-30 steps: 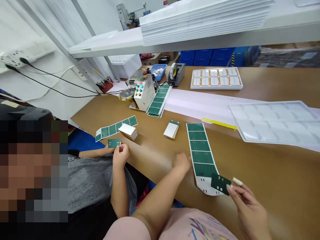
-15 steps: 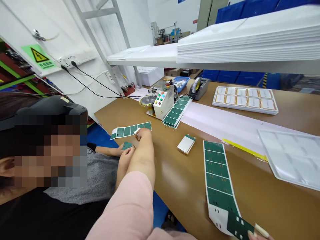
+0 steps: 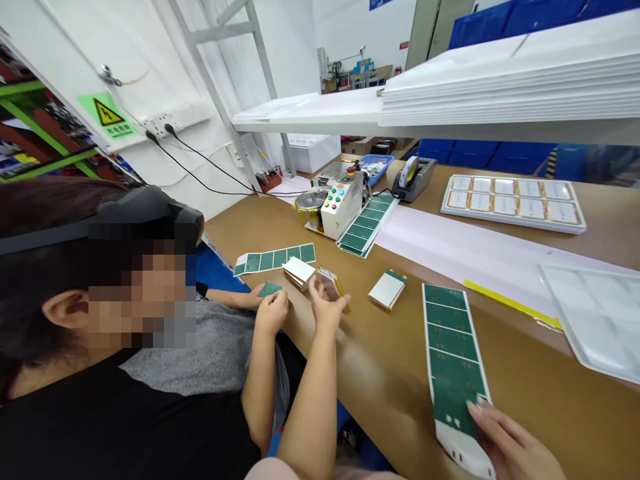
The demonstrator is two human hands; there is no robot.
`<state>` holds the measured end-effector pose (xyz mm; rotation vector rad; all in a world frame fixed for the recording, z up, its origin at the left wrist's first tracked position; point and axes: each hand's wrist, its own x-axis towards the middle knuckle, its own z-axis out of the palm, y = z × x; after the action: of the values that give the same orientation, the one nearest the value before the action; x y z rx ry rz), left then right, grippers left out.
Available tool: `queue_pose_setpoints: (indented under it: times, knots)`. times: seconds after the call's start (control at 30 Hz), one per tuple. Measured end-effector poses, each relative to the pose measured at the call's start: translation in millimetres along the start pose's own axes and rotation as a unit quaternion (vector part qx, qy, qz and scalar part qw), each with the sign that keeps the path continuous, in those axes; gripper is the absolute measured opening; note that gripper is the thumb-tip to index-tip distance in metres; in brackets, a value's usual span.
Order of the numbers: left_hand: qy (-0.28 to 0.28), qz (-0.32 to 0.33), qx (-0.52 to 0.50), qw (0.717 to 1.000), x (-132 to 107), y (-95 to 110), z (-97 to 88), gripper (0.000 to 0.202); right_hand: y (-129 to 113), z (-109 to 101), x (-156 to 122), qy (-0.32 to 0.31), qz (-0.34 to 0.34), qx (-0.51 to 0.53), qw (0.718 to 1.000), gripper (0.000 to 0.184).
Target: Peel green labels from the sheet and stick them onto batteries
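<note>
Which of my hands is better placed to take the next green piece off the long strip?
Right, I'd say. Your right hand lies on the near end of the green strip, touching it. Your left hand is farther off, closed on a small stack of cards.

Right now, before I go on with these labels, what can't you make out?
All in the head view:
The right hand is cut off by the bottom edge, so its grip on the green strip is unclear.
The small stack is partly covered by the left hand, so its count is unreadable.
The clear tray is cut by the right edge.
The machine has button labels too small to read.
</note>
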<state>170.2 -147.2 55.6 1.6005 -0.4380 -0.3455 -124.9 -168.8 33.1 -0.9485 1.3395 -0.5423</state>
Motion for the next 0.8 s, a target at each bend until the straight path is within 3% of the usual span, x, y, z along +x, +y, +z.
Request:
queue_pose_setpoints:
  times: [0.03, 0.13, 0.23, 0.33, 0.47, 0.7, 0.8]
  knots:
    - [-0.066, -0.011, -0.045, 0.997, -20, -11, 6.3, 0.080, -10, 12, 1, -0.004, 0.033, 0.055, 0.998, 0.063]
    - [-0.233, -0.047, -0.119, 0.964, -76, -45, 24.2, 0.076, -35, 47, 9, -0.099, 0.055, 0.110, 0.987, 0.059]
    - [-0.300, -0.052, -0.100, 0.947, -114, -69, 35.4, 0.065, -41, 68, 22, -0.129, 0.088, 0.139, 0.978, 0.059]
    - [-0.314, -0.034, -0.037, 0.948, -126, -77, 38.8, 0.057, -34, 74, 29, -0.137, 0.104, 0.121, 0.978, 0.061]
    - [-0.311, -0.006, -0.008, 0.950, -125, -75, 36.2, 0.053, -24, 72, 25, -0.142, 0.074, 0.038, 0.986, 0.060]
    - [-0.308, -0.002, -0.018, 0.951, -126, -71, 36.5, 0.052, -18, 70, 22, -0.102, -0.063, -0.027, 0.992, 0.057]
    - [-0.307, -0.006, -0.010, 0.952, -127, -74, 37.9, 0.051, -12, 71, 25, -0.085, -0.086, -0.029, 0.992, 0.057]
